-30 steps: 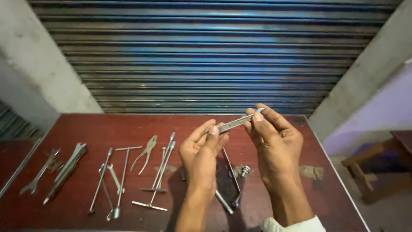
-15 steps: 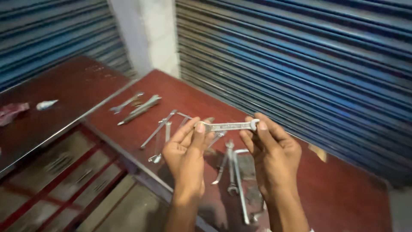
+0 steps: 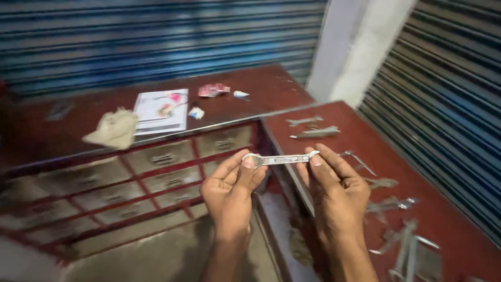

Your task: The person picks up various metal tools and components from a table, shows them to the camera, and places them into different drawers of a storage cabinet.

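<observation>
Nearest the camera, the left hand (image 3: 229, 196) and the right hand (image 3: 336, 193) are holding a small silver wrench (image 3: 279, 159) level between them in the air, above the gap where two red counters meet. The left fingers (image 3: 249, 163) are closing on the wrench's rounded end, thumb and forefinger pinching it, while the right fingers (image 3: 314, 159) are pinching the opposite end the same way. Just to the right, the red counter (image 3: 443, 230) is carrying a scatter of metal tools (image 3: 404, 250), with pliers (image 3: 389, 204) lying near the right wrist and two more tools (image 3: 315, 133) resting further back by its far corner. To the left, rows of grey drawers (image 3: 162, 156) in a red frame are sitting under the other counter (image 3: 78, 136). On that counter top, a crumpled cloth (image 3: 112, 129) is lying just beside a white sheet of paper (image 3: 156, 117), and small wrappers (image 3: 214, 90) are lying beyond them. Blue ribbed shutters (image 3: 156, 36) are closing off the background.
</observation>
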